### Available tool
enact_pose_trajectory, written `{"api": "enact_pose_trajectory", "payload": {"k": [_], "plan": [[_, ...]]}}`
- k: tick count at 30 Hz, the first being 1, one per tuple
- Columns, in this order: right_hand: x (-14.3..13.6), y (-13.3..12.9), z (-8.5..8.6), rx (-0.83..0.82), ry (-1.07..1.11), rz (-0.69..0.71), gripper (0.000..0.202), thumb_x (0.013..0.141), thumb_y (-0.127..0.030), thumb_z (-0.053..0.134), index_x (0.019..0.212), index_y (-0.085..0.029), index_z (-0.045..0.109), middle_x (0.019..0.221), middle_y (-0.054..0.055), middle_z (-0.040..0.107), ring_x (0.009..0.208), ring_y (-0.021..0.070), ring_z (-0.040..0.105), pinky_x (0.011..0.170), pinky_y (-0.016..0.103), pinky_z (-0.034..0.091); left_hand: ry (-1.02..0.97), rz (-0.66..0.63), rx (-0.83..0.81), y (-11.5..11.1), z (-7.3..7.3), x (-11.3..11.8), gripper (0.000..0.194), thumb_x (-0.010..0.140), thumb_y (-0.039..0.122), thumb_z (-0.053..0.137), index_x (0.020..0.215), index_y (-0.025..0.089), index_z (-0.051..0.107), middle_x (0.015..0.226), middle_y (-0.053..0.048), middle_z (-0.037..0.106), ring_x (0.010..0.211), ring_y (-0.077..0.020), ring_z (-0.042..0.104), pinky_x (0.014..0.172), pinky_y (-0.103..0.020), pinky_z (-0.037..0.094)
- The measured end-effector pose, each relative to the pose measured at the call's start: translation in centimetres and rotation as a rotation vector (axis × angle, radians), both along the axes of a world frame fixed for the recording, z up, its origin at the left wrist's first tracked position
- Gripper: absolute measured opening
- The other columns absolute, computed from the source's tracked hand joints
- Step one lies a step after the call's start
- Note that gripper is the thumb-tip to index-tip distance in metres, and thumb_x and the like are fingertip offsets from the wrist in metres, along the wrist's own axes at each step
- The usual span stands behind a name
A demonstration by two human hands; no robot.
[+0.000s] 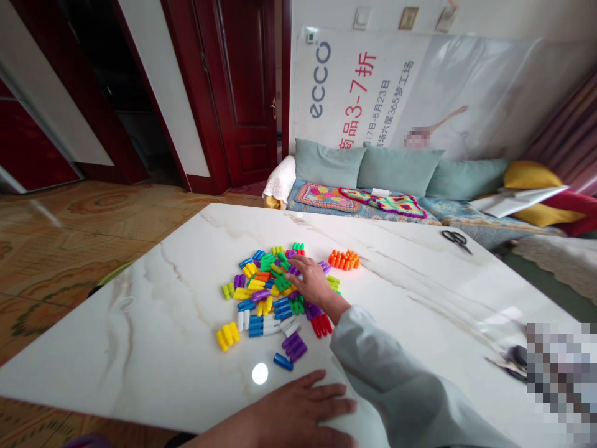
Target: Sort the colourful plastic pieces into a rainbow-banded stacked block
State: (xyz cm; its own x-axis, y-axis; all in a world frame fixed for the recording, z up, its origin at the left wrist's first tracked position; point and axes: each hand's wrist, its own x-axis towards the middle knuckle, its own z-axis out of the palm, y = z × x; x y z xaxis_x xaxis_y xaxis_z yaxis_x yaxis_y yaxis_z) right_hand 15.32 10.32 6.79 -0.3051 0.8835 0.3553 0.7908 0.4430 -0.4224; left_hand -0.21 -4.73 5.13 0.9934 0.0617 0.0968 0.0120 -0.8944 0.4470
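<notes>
My right hand reaches over a pile of colourful bullet-shaped plastic toy pieces. Its thumb and fingers are apart, touching or just above green pieces and purple ones; its palm hides part of the pile. Close to me, my left hand is open with fingers spread, beside the right sleeve and low in view. Purple pieces and a blue piece lie between the two hands. A yellow cluster sits apart at the near left, and an orange cluster stands right of the pile. Red pieces lie below my right wrist.
The white marbled table carries black scissors at the far right and a second pair of scissors at the right edge. Behind it stands a sofa with green cushions. A dark red door is at the back left.
</notes>
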Motion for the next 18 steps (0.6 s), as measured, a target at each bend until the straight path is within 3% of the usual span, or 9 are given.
{"api": "enact_pose_trajectory", "payload": {"k": [2, 5, 8, 12, 14, 16, 18], "plan": [[-0.9, 0.3, 0.2, -0.064, -0.070, 0.068, 0.053, 0.092, -0.053, 0.046, 0.136, -0.024, 0.050, 0.144, 0.011, 0.046, 0.129, 0.0280, 0.043, 0.105, 0.046, 0.035, 0.011, -0.009, -0.027, 0.1, 0.4, -0.1, 0.049, 0.096, 0.025, 0.045, 0.143, 0.034, 0.038, 0.155, -0.001, 0.026, 0.143, -0.0221, 0.022, 0.117, -0.046, 0.019], [-1.7, -0.5, 0.0, -0.128, -0.135, 0.144, 0.059, 0.093, -0.059, 0.040, 0.142, -0.027, 0.043, 0.143, 0.009, 0.048, 0.133, 0.0299, 0.038, 0.109, 0.053, 0.027, 0.021, -0.011, -0.021, 0.1, 0.4, -0.1, 0.048, 0.097, 0.025, 0.044, 0.143, 0.034, 0.037, 0.155, -0.001, 0.027, 0.143, -0.0224, 0.022, 0.118, -0.046, 0.018], [-1.3, -2.7, -0.1, -0.101, -0.120, 0.182, 0.055, 0.093, -0.058, 0.040, 0.135, -0.024, 0.051, 0.135, 0.009, 0.056, 0.132, 0.0302, 0.040, 0.111, 0.054, 0.023, 0.011, 0.002, 0.051, -0.2, -0.2, 0.0, 0.045, 0.097, 0.026, 0.043, 0.142, 0.033, 0.039, 0.156, 0.000, 0.025, 0.144, -0.0210, 0.018, 0.119, -0.046, 0.016], [2.0, -6.0, 0.0, -0.037, 0.071, 0.224, 0.040, 0.096, -0.050, 0.039, 0.111, -0.025, 0.068, 0.120, 0.006, 0.065, 0.117, 0.0242, 0.054, 0.107, 0.044, 0.032, -0.029, 0.037, 0.197, -0.4, -0.8, 0.0, 0.041, 0.099, 0.027, 0.037, 0.139, 0.032, 0.043, 0.156, 0.002, 0.025, 0.144, -0.0195, 0.021, 0.117, -0.045, 0.023], [4.7, -7.1, -0.4, -0.029, 0.235, 0.141, 0.040, 0.098, -0.046, 0.037, 0.101, -0.025, 0.071, 0.110, 0.005, 0.069, 0.106, 0.0218, 0.060, 0.099, 0.038, 0.041, -0.045, 0.041, 0.280, -0.5, -1.1, 0.1, 0.038, 0.100, 0.028, 0.034, 0.135, 0.032, 0.047, 0.155, 0.003, 0.028, 0.143, -0.0184, 0.025, 0.116, -0.042, 0.027], [7.7, -7.6, -1.2, -0.016, 0.418, -0.065, 0.044, 0.097, -0.048, 0.035, 0.096, -0.022, 0.071, 0.099, 0.007, 0.071, 0.096, 0.0226, 0.064, 0.088, 0.035, 0.048, -0.056, 0.054, 0.339, -0.5, -1.4, 0.5, 0.034, 0.101, 0.030, 0.033, 0.126, 0.030, 0.056, 0.151, 0.004, 0.037, 0.140, -0.0161, 0.032, 0.115, -0.037, 0.030], [10.2, -7.4, -2.3, -0.030, 0.513, -0.217, 0.047, 0.095, -0.053, 0.036, 0.093, -0.020, 0.070, 0.098, 0.009, 0.071, 0.094, 0.0248, 0.064, 0.087, 0.037, 0.049, -0.081, 0.062, 0.345, -0.4, -1.5, 1.1, 0.029, 0.100, 0.029, 0.036, 0.117, 0.028, 0.060, 0.142, 0.004, 0.049, 0.133, -0.0140, 0.042, 0.111, -0.031, 0.034]]}}
